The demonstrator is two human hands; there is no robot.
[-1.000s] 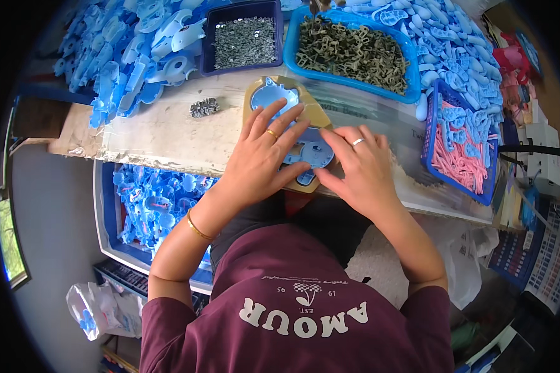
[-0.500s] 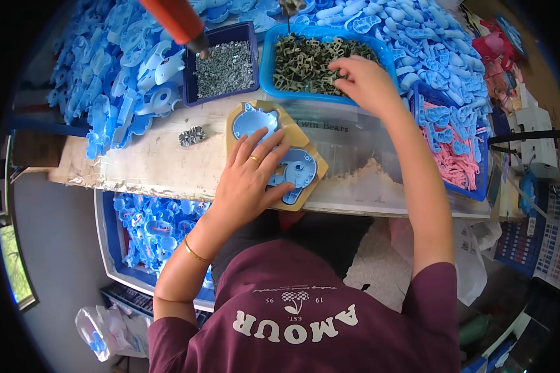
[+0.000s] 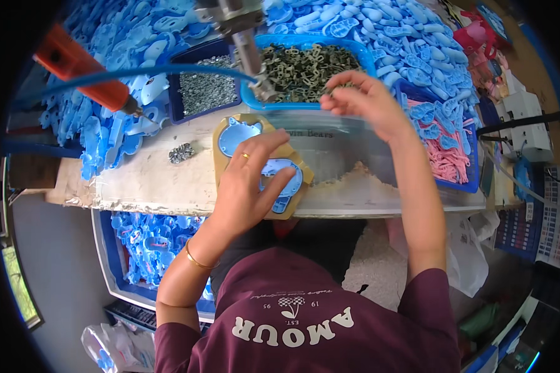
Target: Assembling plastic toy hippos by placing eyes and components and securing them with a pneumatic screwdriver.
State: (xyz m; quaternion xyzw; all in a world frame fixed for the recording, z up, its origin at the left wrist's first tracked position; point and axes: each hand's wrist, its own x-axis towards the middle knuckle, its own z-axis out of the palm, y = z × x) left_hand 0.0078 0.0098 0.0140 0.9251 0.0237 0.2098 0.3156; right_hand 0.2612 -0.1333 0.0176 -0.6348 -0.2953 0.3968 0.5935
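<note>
My left hand hovers at a tan fixture, its fingers curved and thumb apart, holding nothing that I can see. Two blue plastic shell parts lie in the fixture: a rounded one at the far end and a longer one at the near end, partly hidden by this hand. My right hand is at the near right edge of a blue tray full of dark metal clips. Its thumb and fingertips pinch a small dark metal clip, only partly visible.
An orange power screwdriver hangs at the left, below a blue hose. A metal tool head hangs before the trays. Screws fill a dark bin; a small screw pile lies left of the fixture. Pink parts fill a basket.
My right hand has drawn back from the clips toward me, pinching one. My left hand has risen off the blue parts. The screwdriver appears farther left, and the metal tool head shows lower.
</note>
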